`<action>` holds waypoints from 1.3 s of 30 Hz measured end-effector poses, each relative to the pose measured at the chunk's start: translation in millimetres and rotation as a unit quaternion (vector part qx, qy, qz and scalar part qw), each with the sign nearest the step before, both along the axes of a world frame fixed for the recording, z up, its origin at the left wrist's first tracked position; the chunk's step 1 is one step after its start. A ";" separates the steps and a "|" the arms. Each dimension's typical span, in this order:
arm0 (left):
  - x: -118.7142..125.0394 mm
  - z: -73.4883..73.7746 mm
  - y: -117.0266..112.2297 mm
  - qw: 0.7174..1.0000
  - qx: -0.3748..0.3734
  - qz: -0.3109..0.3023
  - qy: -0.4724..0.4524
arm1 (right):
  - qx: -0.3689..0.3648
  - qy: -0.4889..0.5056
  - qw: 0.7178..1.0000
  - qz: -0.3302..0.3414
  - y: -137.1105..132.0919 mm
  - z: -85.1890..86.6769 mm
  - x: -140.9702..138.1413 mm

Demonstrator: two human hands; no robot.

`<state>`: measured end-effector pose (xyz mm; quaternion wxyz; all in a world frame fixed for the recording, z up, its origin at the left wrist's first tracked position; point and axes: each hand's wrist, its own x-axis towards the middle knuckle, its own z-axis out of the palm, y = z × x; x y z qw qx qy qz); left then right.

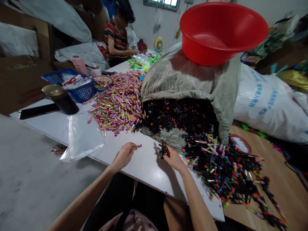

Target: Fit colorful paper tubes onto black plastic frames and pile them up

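Note:
Over the white table (pixel 144 163), my left hand (pixel 124 156) pinches a small pink and yellow tube (pixel 138 146) between thumb and fingers. To its right, my right hand (pixel 173 158) is closed on a small black plastic toy gun (pixel 163 149), held just in front of the sack's mouth. The two pieces are apart. A heap of pink and yellow tubes (pixel 117 102) lies beyond my left hand. Black toy pieces with orange tips (pixel 180 115) spill from a grey sack (pixel 168 73). Right of my right hand lies a pile of black pieces with coloured tubes among them (pixel 228 173).
A red basin (pixel 223 32) rests on the sack. Clear plastic bags (pixel 83 136) hang over the table's left edge, near a dark jar (pixel 63 99), a phone (pixel 39 111) and a blue basket (pixel 83 91). At the far end a person (pixel 117 38) works with both hands.

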<state>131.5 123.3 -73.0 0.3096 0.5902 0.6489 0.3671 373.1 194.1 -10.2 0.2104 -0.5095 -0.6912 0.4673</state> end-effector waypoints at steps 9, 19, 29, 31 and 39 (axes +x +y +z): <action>60.7 35.8 -2.8 0.832 -0.045 0.043 -0.552 | -0.012 0.229 0.965 -0.126 -36.7 13.9 -40.3; 80.9 31.8 -5.2 0.910 -0.050 0.072 -0.404 | 0.014 0.199 0.953 -0.227 -56.5 3.4 -47.2; 89.4 35.3 -10.3 0.966 0.013 0.093 -0.242 | 0.021 0.177 0.950 -0.257 -64.5 -1.2 -38.4; 91.7 35.1 -14.4 0.980 0.053 0.082 -0.172 | 0.020 0.170 0.949 -0.266 -66.5 -3.5 -39.5; 87.5 23.0 -22.4 0.996 0.025 -0.021 -0.083 | 0.002 0.190 0.940 -0.284 -47.5 -13.4 -15.5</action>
